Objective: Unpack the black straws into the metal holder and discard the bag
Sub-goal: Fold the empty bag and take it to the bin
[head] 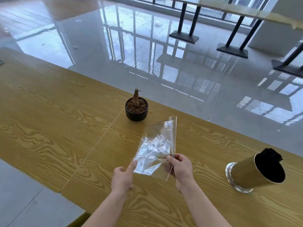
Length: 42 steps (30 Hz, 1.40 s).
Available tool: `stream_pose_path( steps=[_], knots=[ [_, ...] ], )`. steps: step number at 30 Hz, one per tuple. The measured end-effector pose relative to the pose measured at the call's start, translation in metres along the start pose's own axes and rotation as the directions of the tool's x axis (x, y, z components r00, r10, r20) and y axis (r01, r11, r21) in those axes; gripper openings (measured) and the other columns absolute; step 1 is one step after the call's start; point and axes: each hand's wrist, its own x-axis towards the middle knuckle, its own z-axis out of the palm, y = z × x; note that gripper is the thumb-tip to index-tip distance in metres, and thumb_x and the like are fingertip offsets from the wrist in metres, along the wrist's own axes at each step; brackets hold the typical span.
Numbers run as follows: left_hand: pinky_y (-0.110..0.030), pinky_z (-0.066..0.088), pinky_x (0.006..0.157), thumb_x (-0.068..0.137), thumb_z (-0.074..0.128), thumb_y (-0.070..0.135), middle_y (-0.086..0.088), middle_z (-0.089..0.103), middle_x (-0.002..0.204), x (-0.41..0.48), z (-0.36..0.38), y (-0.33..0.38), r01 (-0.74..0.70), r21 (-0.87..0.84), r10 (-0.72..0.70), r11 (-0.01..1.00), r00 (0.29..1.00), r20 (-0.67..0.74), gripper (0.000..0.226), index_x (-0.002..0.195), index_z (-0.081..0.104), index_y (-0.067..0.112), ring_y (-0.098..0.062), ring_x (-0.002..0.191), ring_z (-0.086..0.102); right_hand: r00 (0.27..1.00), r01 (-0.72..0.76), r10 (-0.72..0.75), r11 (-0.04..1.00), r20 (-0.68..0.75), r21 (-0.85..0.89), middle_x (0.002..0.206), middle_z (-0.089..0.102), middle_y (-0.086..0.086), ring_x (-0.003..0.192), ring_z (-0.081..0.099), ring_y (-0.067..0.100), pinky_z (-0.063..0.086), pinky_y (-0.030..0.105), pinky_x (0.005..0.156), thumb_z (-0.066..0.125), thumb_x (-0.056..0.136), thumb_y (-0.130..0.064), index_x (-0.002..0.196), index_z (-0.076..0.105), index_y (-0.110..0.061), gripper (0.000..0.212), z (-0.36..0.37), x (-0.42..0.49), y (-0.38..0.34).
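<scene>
Two bare forearms reached in over the near edge of the table point(49, 128). The left hand point(123, 177) pinched the near left corner of the bag point(157, 145) between thumb and outstretched forefinger. The right hand point(180, 169) gripped its right edge with curled fingers. Together they held the bag off the table, spread flat, probably to check that it was empty before binning it. It was thin clear film, crinkled and glinting, with a loose flap at the far end. The straws point(273, 154) were already out, a black bundle standing in the holder point(255, 174), well to the right. The holder was a smooth, shiny metal cylinder on a flared base, mirroring the yellow wood grain. Beyond the bag sat a small dark round pot point(136, 110) holding a bare stump.
</scene>
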Motion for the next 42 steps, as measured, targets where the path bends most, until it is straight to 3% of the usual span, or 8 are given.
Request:
stream_pose_path(
  steps=[3, 6, 10, 18, 25, 28, 38, 42],
  knots=[
    [-0.037, 0.058, 0.059, 0.061, 0.076, 0.072, -0.017, 0.065, 0.102, -0.03, 0.005, -0.008, 0.195, -0.283, -0.148, 0.939, 0.972, 0.181, 0.091, 0.117, 0.058, 0.004, -0.03, 0.078, 0.066, 0.999, -0.009, 0.003, 0.994, 0.048, 0.107, 0.088, 0.077, 0.017, 0.082, 0.075, 0.032, 0.06, 0.046, 0.08, 0.068, 0.091, -0.006, 0.094, 0.07, -0.004, 0.004, 0.006, -0.017, -0.001],
    [-0.038, 0.059, 0.06, 0.078, 0.078, 0.052, -0.022, 0.072, 0.1, -0.051, 0.015, -0.005, 0.269, -0.5, -0.097, 0.823, 0.934, 0.343, 0.057, 0.106, 0.063, 0.005, -0.033, 0.078, 0.069, 0.995, -0.039, 0.021, 0.984, 0.101, 0.176, 0.085, 0.076, 0.015, 0.081, 0.074, 0.032, 0.061, 0.045, 0.078, 0.068, 0.091, -0.005, 0.093, 0.069, -0.003, 0.003, 0.011, -0.036, 0.01],
    [-0.039, 0.055, 0.063, 0.088, 0.07, 0.007, -0.018, 0.069, 0.08, -0.061, 0.018, -0.005, 0.087, -0.567, -0.022, 0.819, 0.992, 0.121, 0.016, 0.096, 0.072, -0.007, -0.029, 0.061, 0.064, 0.978, -0.083, 0.044, 0.98, 0.204, 0.184, 0.086, 0.076, 0.015, 0.073, 0.069, 0.029, 0.057, 0.038, 0.068, 0.069, 0.089, -0.004, 0.097, 0.067, -0.002, 0.008, 0.005, -0.057, 0.029],
    [-0.031, 0.05, 0.056, 0.082, 0.075, 0.004, -0.01, 0.072, 0.064, -0.103, -0.056, -0.046, -0.226, -0.383, 0.187, 0.895, 0.973, -0.137, 0.01, 0.073, 0.073, 0.006, -0.019, 0.057, 0.063, 0.917, -0.213, 0.169, 0.973, 0.362, 0.085, 0.101, 0.077, 0.02, 0.076, 0.073, 0.026, 0.062, 0.038, 0.069, 0.073, 0.09, -0.022, 0.11, 0.069, -0.001, 0.03, 0.012, -0.064, 0.039],
    [-0.049, 0.058, 0.079, 0.084, 0.073, -0.002, -0.023, 0.076, 0.084, -0.12, -0.15, -0.096, -0.26, -0.336, 0.168, 0.905, 0.945, -0.281, 0.01, 0.088, 0.076, 0.007, -0.028, 0.071, 0.071, 0.919, 0.17, -0.063, 0.954, 0.388, -0.247, 0.096, 0.07, 0.014, 0.069, 0.071, 0.023, 0.062, 0.033, 0.06, 0.075, 0.088, -0.012, 0.107, 0.057, -0.015, 0.025, 0.078, -0.101, 0.06],
    [-0.046, 0.059, 0.075, 0.083, 0.075, 0.003, -0.015, 0.076, 0.072, -0.117, -0.188, -0.122, -0.224, -0.299, 0.109, 0.928, 0.928, -0.357, 0.005, 0.079, 0.076, 0.005, -0.028, 0.069, 0.07, 0.875, 0.313, -0.127, 0.885, 0.467, -0.345, 0.094, 0.069, 0.009, 0.071, 0.071, 0.026, 0.063, 0.034, 0.059, 0.072, 0.088, -0.009, 0.102, 0.056, -0.018, 0.023, 0.111, -0.129, 0.078],
    [-0.027, 0.043, 0.05, 0.075, 0.081, 0.023, 0.0, 0.069, 0.075, -0.088, -0.302, -0.212, -0.133, -0.116, 0.044, 0.984, 0.823, -0.566, 0.024, 0.085, 0.06, 0.018, -0.018, 0.067, 0.065, 0.695, 0.71, -0.343, 0.467, 0.632, -0.527, 0.086, 0.067, -0.009, 0.077, 0.065, 0.008, 0.058, 0.024, 0.068, 0.072, 0.091, -0.017, 0.1, 0.058, -0.024, 0.017, 0.203, -0.209, 0.168],
    [-0.028, 0.044, 0.056, 0.077, 0.081, 0.022, 0.005, 0.065, 0.072, -0.066, -0.323, -0.246, -0.091, -0.017, 0.066, 0.996, 0.823, -0.565, 0.027, 0.079, 0.054, 0.023, -0.018, 0.068, 0.063, 0.656, 0.755, -0.382, 0.353, 0.652, -0.553, 0.088, 0.063, -0.01, 0.078, 0.063, 0.006, 0.054, 0.019, 0.071, 0.071, 0.091, -0.016, 0.097, 0.057, -0.027, 0.019, 0.223, -0.221, 0.211]
  ],
)
